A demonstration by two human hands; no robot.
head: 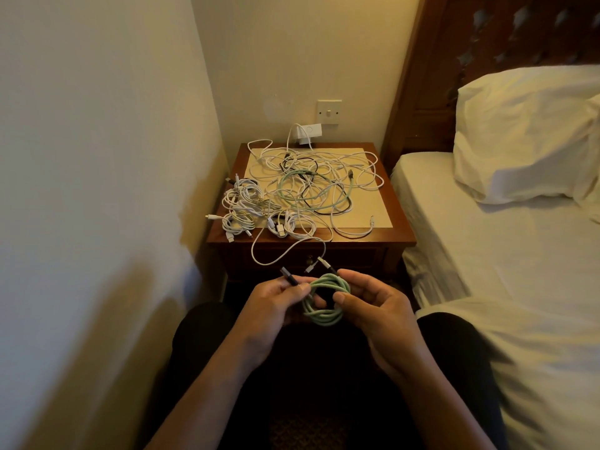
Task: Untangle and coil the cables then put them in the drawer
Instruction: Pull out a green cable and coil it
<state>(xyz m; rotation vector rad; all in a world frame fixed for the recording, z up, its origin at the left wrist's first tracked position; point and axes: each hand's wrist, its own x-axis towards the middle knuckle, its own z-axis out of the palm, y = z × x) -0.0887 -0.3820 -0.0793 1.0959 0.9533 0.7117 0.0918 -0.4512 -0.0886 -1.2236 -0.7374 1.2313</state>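
Here, both hands hold a pale green braided cable coil (327, 302) before the nightstand's drawer (352, 254), which looks shut.
The left hand (276, 298) pinches the coil's dark plug end (289, 276); the right hand (373, 302) curls round the loops. A sound finish would likely keep the loops even and wrap the free end around them, lest the coil spring open. A cream wall (97, 157) stands left; the dark wooden nightstand (401, 237) bears coiled white cables (240, 206), then a loose tangle of white, green and black cables (318, 183); a white-sheeted bed (487, 254) lies right.
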